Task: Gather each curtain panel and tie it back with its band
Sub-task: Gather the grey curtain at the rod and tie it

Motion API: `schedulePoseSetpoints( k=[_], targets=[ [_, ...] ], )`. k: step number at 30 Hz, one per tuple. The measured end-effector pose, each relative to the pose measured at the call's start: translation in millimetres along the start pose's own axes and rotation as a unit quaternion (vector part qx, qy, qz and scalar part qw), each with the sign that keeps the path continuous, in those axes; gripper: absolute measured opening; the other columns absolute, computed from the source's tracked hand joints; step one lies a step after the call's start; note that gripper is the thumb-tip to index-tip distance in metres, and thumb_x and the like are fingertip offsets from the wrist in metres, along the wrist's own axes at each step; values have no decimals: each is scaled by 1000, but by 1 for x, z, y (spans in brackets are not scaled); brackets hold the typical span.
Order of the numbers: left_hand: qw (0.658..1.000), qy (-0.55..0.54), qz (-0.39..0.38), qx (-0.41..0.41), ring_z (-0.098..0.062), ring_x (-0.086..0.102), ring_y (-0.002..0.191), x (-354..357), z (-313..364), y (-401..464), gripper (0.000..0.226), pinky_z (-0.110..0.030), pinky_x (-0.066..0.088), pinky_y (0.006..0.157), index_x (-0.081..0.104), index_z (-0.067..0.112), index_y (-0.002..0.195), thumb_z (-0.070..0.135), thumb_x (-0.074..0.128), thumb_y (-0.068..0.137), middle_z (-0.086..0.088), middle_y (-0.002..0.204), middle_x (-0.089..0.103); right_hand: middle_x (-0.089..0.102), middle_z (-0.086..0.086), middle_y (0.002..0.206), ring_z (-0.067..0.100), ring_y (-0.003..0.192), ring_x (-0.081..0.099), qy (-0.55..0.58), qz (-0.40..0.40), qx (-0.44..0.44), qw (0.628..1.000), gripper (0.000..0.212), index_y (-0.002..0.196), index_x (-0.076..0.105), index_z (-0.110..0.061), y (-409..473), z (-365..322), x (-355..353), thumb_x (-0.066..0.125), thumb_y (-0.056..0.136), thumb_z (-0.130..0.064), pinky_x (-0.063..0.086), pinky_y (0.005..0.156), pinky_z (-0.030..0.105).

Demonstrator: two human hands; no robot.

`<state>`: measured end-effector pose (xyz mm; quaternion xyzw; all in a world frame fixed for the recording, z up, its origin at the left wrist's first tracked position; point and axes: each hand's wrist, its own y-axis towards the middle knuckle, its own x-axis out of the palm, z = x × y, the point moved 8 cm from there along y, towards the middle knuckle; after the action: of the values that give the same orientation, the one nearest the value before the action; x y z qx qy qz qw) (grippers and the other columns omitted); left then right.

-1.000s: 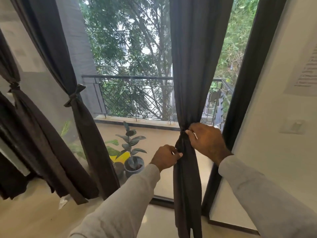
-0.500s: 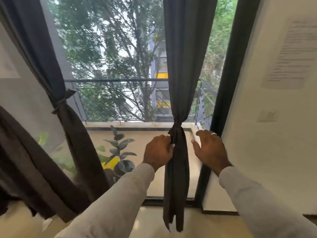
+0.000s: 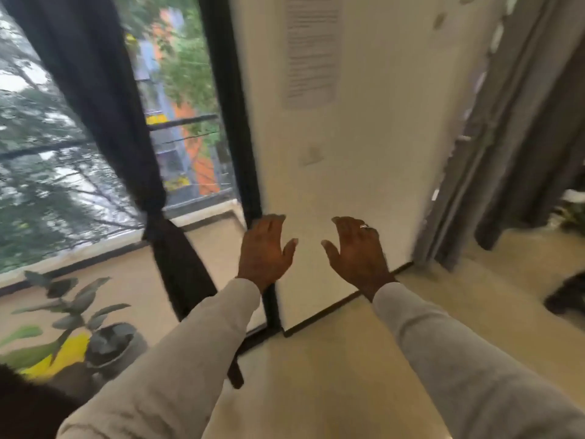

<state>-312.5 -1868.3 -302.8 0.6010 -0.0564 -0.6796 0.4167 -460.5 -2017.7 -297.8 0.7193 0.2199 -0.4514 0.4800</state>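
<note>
A: Entry — the curtain panel?

B: The dark curtain panel (image 3: 104,99) hangs to the left of the left hand (image 3: 265,251), against the window glass. It is gathered narrow at the waist and cinched there by its band (image 3: 154,221), dark like the cloth, knotted round it. Below the knot the cloth flares out and falls behind the left sleeve (image 3: 177,359).

A: Is either hand on it?

B: No. The left hand is off the cloth, just right of the knot and about level with it, back toward the camera, fingers straight and loosely spread, holding nothing. It overlaps the black window frame (image 3: 234,122). The right hand (image 3: 356,251) is beside it with a gap between them, same pose: fingers extended, thumb out, empty. There is a ring (image 3: 364,226) on one finger.

A: Surroundings?

B: Behind both hands is a white wall (image 3: 373,153). Above the right hand a printed sheet (image 3: 311,49) is stuck on it, the text too blurred to read. Between the sheet and the hands is a pale switch plate (image 3: 311,156). Below and left of the left hand, beyond the glass, a potted plant (image 3: 104,337) with broad leaves stands on the balcony floor. Far right of the right hand hang grey curtains (image 3: 522,137). Whole view motion-blurred.
</note>
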Motion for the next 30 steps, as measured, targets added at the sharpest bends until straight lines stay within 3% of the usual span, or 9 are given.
schedulePoseSetpoints(
  k=[4,7,11,14,21,30],
  targets=[
    [998,-28,-36,53,-38,57,124,78,98,44,66,-54,53,98,55,11,148,53,58,97,-14,142,61,67,13,132,38,116,65,-26,1,58,998,63,143,58,-10,-22,122,-22,53,97,-53,51,93,49],
    [993,-47,-64,87,-39,56,124,131,176,74,70,-52,53,94,53,12,151,53,60,95,-13,145,58,65,11,137,36,124,62,-32,-16,119,992,60,146,53,-15,-44,221,-42,54,99,-52,47,103,51],
    [985,-61,-99,126,-37,55,127,178,270,117,72,-54,53,95,49,13,153,52,61,94,-11,148,56,67,6,129,33,119,63,-50,-12,181,982,50,138,53,-19,-63,327,-75,55,100,-51,47,100,49],
    [979,-71,-108,156,-36,55,127,208,324,153,72,-54,53,95,50,13,153,53,60,94,-10,148,56,65,7,134,32,123,61,-69,-16,216,974,52,142,52,-19,-64,391,-96,56,100,-50,46,106,51],
    [969,-95,-95,209,-35,55,130,286,413,248,71,-54,53,98,51,13,152,53,60,94,-12,149,56,58,6,145,29,130,56,-93,-35,257,961,59,150,43,-22,-32,505,-109,51,99,-51,42,110,49],
    [954,-141,-101,243,-33,51,133,411,500,402,68,-54,51,103,47,18,152,54,62,96,-8,152,52,53,3,151,29,139,51,-101,-18,289,952,60,152,38,-26,89,658,-94,54,100,-53,37,119,52]
  ],
)
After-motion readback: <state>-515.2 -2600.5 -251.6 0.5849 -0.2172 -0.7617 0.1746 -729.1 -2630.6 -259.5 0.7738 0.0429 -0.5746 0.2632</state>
